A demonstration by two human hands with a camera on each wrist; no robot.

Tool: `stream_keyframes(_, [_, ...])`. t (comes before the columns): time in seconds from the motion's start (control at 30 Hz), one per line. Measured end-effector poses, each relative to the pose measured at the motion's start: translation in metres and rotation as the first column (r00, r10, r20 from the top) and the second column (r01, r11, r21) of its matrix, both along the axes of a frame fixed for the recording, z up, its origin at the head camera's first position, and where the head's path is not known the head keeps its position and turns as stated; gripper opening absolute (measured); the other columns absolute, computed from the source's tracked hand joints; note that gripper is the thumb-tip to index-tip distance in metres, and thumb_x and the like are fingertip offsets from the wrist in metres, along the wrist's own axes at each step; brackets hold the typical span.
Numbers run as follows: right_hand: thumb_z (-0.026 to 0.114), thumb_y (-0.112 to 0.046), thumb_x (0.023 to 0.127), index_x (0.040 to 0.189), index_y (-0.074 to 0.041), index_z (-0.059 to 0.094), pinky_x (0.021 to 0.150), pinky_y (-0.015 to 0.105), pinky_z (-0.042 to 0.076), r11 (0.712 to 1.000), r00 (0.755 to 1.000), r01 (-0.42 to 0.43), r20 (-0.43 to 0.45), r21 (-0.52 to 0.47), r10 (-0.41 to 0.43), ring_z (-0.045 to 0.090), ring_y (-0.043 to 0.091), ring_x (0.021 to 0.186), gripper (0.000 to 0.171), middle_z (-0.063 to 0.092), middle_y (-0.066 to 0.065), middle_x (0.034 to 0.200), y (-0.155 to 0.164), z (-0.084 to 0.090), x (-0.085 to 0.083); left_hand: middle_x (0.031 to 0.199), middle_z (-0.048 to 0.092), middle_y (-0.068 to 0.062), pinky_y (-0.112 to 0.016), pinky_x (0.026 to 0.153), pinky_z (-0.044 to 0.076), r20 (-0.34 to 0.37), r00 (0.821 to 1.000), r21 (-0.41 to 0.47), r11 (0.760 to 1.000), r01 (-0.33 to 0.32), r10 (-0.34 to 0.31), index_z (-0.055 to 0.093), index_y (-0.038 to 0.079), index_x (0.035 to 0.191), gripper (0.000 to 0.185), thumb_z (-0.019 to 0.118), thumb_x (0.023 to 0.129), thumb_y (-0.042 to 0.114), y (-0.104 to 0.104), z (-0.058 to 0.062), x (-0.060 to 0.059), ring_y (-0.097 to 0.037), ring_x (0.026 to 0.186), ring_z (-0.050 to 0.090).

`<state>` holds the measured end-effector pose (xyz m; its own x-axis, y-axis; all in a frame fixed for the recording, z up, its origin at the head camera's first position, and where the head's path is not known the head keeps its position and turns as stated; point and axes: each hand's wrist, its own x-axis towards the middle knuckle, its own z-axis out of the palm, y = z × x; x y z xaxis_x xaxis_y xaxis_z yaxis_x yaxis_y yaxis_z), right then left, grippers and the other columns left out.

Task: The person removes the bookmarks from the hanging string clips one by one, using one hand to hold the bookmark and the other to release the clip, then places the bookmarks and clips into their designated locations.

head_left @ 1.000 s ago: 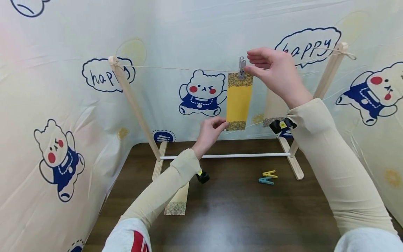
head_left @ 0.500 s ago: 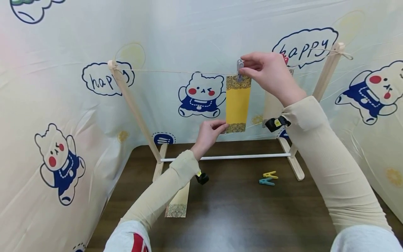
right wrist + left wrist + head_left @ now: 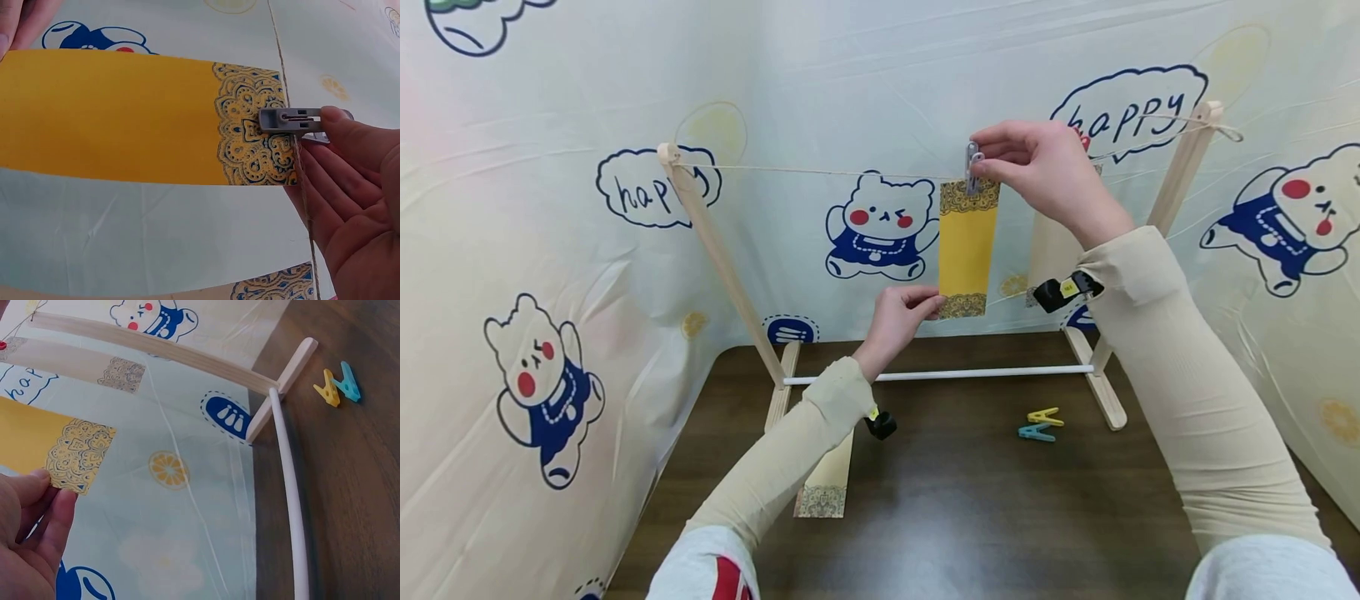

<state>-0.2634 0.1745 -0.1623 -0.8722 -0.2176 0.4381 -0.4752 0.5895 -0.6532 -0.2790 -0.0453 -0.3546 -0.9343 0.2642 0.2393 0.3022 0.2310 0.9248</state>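
Observation:
A yellow paper strip (image 3: 967, 250) with lace-patterned ends hangs against the string (image 3: 820, 172). A grey clothespin (image 3: 292, 120) sits over its top edge and the string. My right hand (image 3: 1048, 175) pinches this clothespin by its handles between thumb and fingers. At the strip's lower left corner, my left hand (image 3: 898, 325) pinches the paper between thumb and fingertips, as the left wrist view (image 3: 31, 512) also shows. Behind my right hand, a beige paper strip (image 3: 75, 361) with a lace end hangs from a red clip (image 3: 3, 345), partly hidden in the head view.
The string runs between two wooden posts (image 3: 722, 258) joined by a white rod (image 3: 977, 374). A yellow clothespin (image 3: 1045, 417) and a blue clothespin (image 3: 1037, 432) lie on the dark table (image 3: 955, 517). Another beige strip (image 3: 823, 496) lies partly under my left forearm.
My right hand has gone from having its fingers spread beside the grey clothespin to pinching its handles. The left hand keeps its hold on the yellow strip's lower corner.

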Motion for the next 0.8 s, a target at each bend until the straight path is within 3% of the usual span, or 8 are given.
stream_keyframes(0.37, [0.079, -0.016, 0.095, 0.123, -0.008, 0.074, 0.097, 0.026, 0.056, 0.994, 0.998, -0.020, -0.057, -0.103, 0.014, 0.073, 0.004, 0.096, 0.030, 0.077, 0.005, 0.117, 0.0013, -0.0026, -0.0023, 0.109, 0.079, -0.007, -0.028, 0.086, 0.061, 0.001, 1.000, 0.007, 1.000, 0.005, -0.005, 0.079, 0.007, 0.119, 0.023, 0.073, 0.098, 0.016, -0.0015, 0.0013, -0.0004, -0.022, 0.091, 0.075])
stream_keyframes(0.8, [0.080, -0.010, 0.093, 0.112, -0.006, 0.077, 0.093, 0.023, 0.057, 0.977, 0.993, -0.060, -0.112, -0.204, 0.038, 0.073, 0.005, 0.092, 0.020, 0.079, 0.000, 0.108, -0.0020, -0.0083, -0.0029, 0.109, 0.078, -0.008, -0.029, 0.087, 0.061, 0.008, 1.000, 0.010, 1.000, 0.005, -0.005, 0.079, 0.006, 0.119, 0.023, 0.073, 0.099, 0.014, -0.0034, 0.0026, -0.0013, -0.024, 0.093, 0.075])
